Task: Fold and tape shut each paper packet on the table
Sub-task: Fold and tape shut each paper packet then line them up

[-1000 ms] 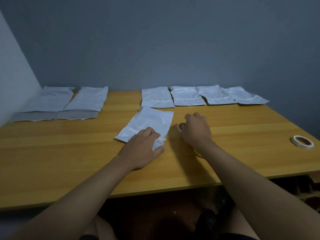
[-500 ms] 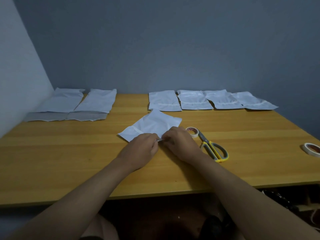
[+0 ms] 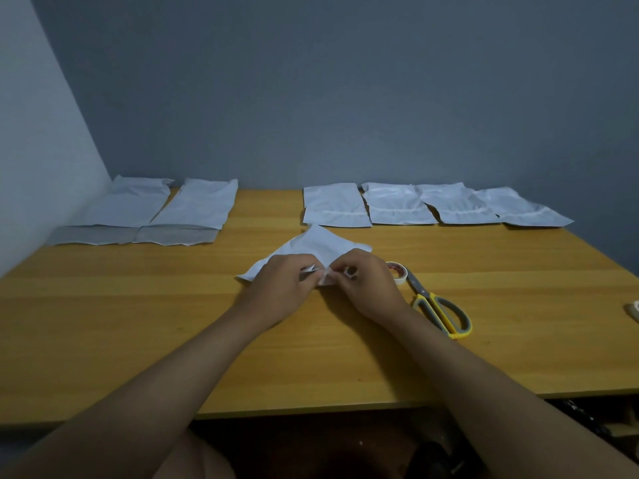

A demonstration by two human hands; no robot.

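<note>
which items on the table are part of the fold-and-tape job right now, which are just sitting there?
In use:
- packet in the middle, its near edge pinched by the left hand and the right hand
- tape roll beside the right hand

Lying about:
- scissors
- four packets in the back row
- two packets at back left
- white object at the table's right edge, cut off

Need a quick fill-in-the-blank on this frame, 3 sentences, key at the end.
1. Both hands, left and right, pinch the near edge of one paper ____.
2. The tape roll lies beside the yellow-handled ____.
3. In the row of packets at the far right of the table, the count is ____.

Missing words: packet; scissors; four
</note>
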